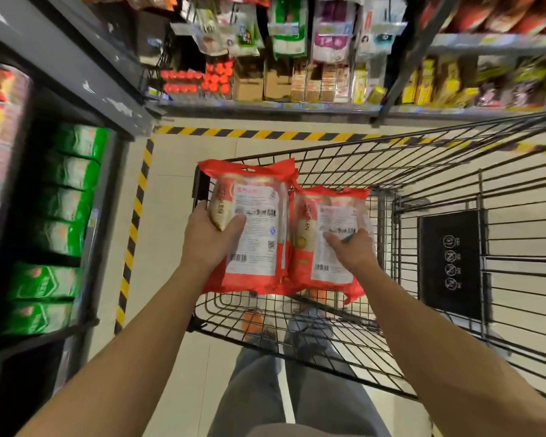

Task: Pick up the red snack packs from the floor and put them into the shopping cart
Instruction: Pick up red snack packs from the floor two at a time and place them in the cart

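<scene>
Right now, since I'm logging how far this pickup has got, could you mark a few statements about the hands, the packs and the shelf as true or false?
1. The left hand holds a red snack pack. True.
2. The right hand is empty. False: it holds the second red pack.
3. Both packs are held above the shopping cart. True.
4. The shelf on the left is stocked with blue packs. False: it is stocked with green packs.
</scene>
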The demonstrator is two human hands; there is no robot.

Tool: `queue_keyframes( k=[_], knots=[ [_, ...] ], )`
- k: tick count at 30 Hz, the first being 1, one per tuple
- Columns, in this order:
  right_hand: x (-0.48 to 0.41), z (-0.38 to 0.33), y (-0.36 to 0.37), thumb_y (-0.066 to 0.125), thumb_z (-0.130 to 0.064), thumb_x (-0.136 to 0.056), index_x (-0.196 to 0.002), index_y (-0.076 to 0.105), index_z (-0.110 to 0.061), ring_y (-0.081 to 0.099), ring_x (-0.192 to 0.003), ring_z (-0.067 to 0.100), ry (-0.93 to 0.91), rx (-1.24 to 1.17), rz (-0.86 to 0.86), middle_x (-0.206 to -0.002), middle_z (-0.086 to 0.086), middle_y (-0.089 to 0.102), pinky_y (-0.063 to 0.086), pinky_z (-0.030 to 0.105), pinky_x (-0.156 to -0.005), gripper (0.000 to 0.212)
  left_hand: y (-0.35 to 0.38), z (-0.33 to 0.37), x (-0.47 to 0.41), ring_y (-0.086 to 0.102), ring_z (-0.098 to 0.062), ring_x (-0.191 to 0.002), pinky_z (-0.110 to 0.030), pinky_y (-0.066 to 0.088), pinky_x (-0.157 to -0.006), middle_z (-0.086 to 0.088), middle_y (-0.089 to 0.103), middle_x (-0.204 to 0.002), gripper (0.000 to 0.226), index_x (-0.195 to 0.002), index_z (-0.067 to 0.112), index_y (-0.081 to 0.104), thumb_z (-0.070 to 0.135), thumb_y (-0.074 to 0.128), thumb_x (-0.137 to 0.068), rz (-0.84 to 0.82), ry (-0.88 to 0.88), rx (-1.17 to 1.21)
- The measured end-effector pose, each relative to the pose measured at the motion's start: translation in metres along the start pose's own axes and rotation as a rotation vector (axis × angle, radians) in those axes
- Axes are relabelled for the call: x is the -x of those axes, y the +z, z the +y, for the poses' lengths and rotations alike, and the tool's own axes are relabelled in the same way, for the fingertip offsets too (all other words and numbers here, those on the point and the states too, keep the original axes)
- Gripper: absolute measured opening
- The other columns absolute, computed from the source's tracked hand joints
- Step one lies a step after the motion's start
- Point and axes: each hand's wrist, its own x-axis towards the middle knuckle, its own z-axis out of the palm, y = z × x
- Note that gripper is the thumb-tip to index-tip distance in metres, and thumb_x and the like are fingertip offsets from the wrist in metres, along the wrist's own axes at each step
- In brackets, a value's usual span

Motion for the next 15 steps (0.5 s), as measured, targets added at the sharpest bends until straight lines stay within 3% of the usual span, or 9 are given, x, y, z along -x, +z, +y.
queue_keyframes(
  k=[1,3,5,8,11,15],
  knots=[
    [0.005,-0.007,-0.002,0.072,-0.093,-0.059,-0.153,0.04,-0.008,0.061,-0.13,0.041,0.008,0.061,-0.008,-0.146,0.018,0.057,0.054,0.059,-0.107,0.131,-0.002,0.001,0.001,0.072,-0.022,-0.106,-0.049,0.063,-0.092,0.0,0.072,-0.119,0.065,-0.119,0.025,0.059,0.071,0.076,-0.076,-0.001,0.011,-0.037],
    [0.046,-0.039,-0.019,0.069,-0.076,-0.084,-0.161,0.027,-0.004,0.044,-0.143,0.046,-0.013,0.237,0.01,-0.156,0.024,0.04,0.043,0.058,-0.117,0.113,-0.005,0.003,0.007,0.071,-0.022,-0.107,-0.05,0.063,-0.089,0.002,0.072,-0.117,0.063,-0.121,0.028,0.062,0.073,0.071,-0.078,-0.007,0.052,-0.126],
    [0.075,-0.064,-0.033,0.06,-0.068,-0.096,-0.163,0.022,-0.002,0.038,-0.146,0.045,-0.099,0.422,0.028,-0.159,0.026,0.035,0.037,0.054,-0.118,0.102,-0.01,0.007,0.019,0.069,-0.025,-0.11,-0.051,0.061,-0.09,0.0,0.07,-0.12,0.067,-0.125,0.025,0.062,0.074,0.064,-0.08,-0.006,0.095,-0.226],
    [0.11,-0.094,-0.045,0.052,-0.067,-0.101,-0.162,0.027,-0.003,0.037,-0.15,0.042,-0.253,0.597,0.036,-0.164,0.024,0.035,0.037,0.052,-0.121,0.092,-0.024,0.025,0.049,0.063,-0.033,-0.119,-0.051,0.057,-0.097,-0.006,0.065,-0.128,0.076,-0.135,0.02,0.057,0.076,0.058,-0.085,-0.006,0.114,-0.382],
    [0.154,-0.13,-0.05,0.044,-0.068,-0.102,-0.151,0.043,-0.005,0.05,-0.138,0.038,-0.486,0.757,0.097,-0.149,0.02,0.053,0.043,0.053,-0.114,0.079,-0.049,0.037,0.081,0.056,-0.038,-0.132,-0.049,0.051,-0.104,-0.013,0.061,-0.142,0.074,-0.145,0.012,0.053,0.068,0.059,-0.095,0.02,0.12,-0.512],
    [0.223,-0.179,-0.044,0.048,-0.068,-0.101,-0.154,0.038,-0.007,0.048,-0.139,0.039,-0.738,0.897,0.108,-0.152,0.018,0.049,0.044,0.049,-0.111,0.081,-0.099,0.038,0.121,0.041,-0.034,-0.151,-0.048,0.037,-0.121,-0.013,0.042,-0.167,0.089,-0.161,0.011,0.039,0.075,0.038,-0.1,0.144,0.121,-0.638]
  ],
)
